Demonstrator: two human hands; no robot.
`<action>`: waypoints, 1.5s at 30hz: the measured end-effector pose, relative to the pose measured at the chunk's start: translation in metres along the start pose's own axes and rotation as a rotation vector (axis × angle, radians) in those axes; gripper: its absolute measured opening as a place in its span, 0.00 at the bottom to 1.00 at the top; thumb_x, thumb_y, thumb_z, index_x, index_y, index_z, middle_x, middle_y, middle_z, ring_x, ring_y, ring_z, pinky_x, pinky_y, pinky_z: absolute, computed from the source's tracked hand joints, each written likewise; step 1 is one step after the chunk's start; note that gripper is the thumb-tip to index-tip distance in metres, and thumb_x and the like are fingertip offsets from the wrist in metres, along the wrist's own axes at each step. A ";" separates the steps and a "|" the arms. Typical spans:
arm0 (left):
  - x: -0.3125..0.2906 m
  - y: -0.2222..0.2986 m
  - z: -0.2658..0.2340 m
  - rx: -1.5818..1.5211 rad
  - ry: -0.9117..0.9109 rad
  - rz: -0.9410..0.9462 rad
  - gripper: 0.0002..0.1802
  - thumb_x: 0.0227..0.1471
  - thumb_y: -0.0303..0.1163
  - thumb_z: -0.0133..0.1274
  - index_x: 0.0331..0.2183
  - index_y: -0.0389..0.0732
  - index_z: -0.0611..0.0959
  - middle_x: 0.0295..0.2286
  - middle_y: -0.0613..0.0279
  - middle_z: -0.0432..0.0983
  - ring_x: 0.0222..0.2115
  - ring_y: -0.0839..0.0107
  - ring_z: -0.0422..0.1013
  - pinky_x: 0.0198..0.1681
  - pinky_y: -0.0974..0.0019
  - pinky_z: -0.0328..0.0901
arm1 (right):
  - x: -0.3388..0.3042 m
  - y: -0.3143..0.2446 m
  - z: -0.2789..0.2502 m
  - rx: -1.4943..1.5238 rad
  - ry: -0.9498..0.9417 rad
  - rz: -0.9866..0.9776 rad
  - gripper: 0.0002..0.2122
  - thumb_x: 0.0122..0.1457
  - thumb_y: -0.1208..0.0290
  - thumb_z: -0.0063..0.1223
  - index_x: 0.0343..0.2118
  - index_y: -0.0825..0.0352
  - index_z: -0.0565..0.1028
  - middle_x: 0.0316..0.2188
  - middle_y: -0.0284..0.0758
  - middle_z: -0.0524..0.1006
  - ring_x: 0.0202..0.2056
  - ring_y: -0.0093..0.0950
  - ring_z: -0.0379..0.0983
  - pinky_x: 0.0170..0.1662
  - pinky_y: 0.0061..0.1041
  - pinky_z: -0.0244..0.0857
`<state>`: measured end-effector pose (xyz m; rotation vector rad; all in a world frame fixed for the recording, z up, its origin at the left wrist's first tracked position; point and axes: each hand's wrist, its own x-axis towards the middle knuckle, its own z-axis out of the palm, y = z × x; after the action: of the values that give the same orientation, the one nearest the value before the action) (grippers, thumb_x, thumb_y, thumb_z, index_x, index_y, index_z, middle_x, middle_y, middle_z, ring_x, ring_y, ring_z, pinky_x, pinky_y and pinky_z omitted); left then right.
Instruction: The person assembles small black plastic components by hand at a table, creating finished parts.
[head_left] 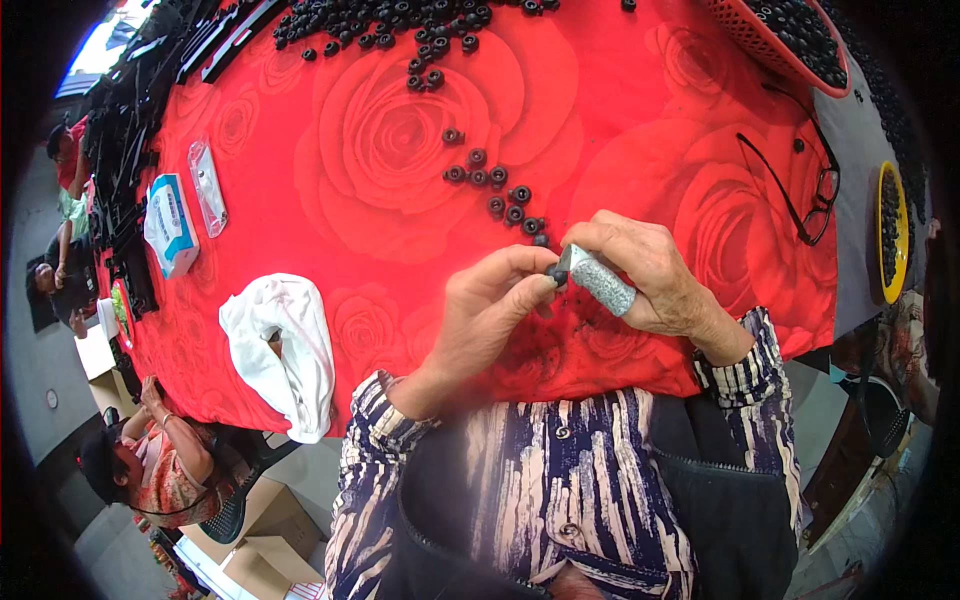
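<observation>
Between the thumb and forefinger of my left hand (490, 305) is a small round black part (557, 272), closely pinched. My right hand (645, 270) is closed round a short tool with a thick speckled grey handle (605, 284). The tool's narrow metal end meets the black part, or lies right beside it; its tip is partly hidden by my fingers. Just beyond my hands, several similar black ring-shaped parts (514, 214) with holes in the middle lie loose on the red rose-patterned tablecloth (390, 220).
More black parts (380, 20) are heaped at the far edge, with others in a red basket (775, 45) and a yellow tray (890, 235). Eyeglasses (825, 190) lie at right. A white cloth (280, 350), tissue pack (172, 228) and long black pieces (125, 170) occupy the left; people sit beyond.
</observation>
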<state>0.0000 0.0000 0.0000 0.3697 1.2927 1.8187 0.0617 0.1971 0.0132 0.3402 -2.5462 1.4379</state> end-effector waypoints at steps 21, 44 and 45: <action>-0.001 0.002 0.003 0.036 -0.025 -0.016 0.11 0.56 0.25 0.48 0.42 0.32 0.73 0.33 0.65 0.72 0.30 0.81 0.68 0.33 0.76 0.66 | 0.001 0.002 -0.002 -0.027 -0.070 -0.063 0.12 0.46 0.75 0.54 0.35 0.68 0.70 0.24 0.37 0.70 0.25 0.37 0.70 0.25 0.32 0.63; 0.006 -0.001 0.000 -0.281 0.030 -0.049 0.11 0.55 0.28 0.49 0.39 0.31 0.75 0.30 0.59 0.74 0.26 0.77 0.70 0.29 0.74 0.68 | 0.002 -0.003 0.001 0.035 0.118 -0.143 0.19 0.42 0.77 0.60 0.41 0.68 0.72 0.24 0.37 0.71 0.23 0.32 0.70 0.24 0.26 0.64; 0.006 -0.002 0.000 -0.309 -0.016 -0.068 0.11 0.56 0.28 0.49 0.39 0.31 0.75 0.30 0.60 0.74 0.26 0.77 0.70 0.29 0.74 0.68 | 0.002 -0.001 0.004 0.033 0.139 -0.215 0.20 0.41 0.77 0.60 0.42 0.68 0.73 0.24 0.36 0.71 0.22 0.32 0.70 0.23 0.26 0.64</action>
<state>-0.0024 0.0053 -0.0035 0.1689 0.9800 1.9159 0.0596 0.1926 0.0122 0.4849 -2.3002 1.3732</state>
